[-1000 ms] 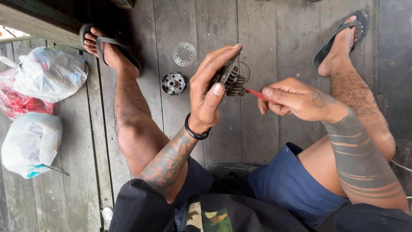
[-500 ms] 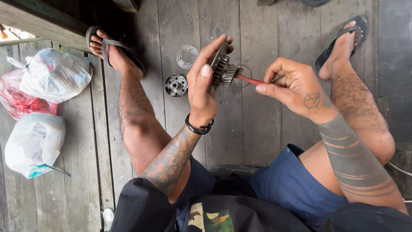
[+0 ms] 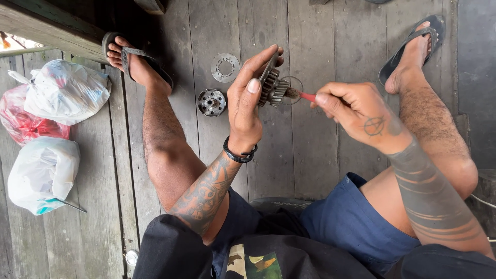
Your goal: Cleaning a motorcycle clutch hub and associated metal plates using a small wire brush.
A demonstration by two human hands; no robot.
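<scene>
Grip on gear, brush at teeth

L hand (image 3: 245,111) grasps gear (image 3: 272,88) upright, fingers over top, above floor (image 3: 310,150). R hand (image 3: 356,111) pinches red brush (image 3: 302,95), bristles touching gear's R side. Hub (image 3: 212,102) & plate (image 3: 225,67) lie just L of gear; bags (image 3: 62,95) far L.

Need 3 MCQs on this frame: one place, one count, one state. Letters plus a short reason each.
1. Where does the round metal hub lie?
A. on the floorboards beside the left leg
B. in the right hand
C. inside a bag

2. How many plastic bags lie on the boards?
A. one
B. three
C. five

3. What does the left hand hold?
A. nothing
B. a sandal
C. a gear cluster

A: it sits on the planks.
B: two white, one red.
C: fingers hold it while the right hand puts a red-handled brush to it.
</scene>
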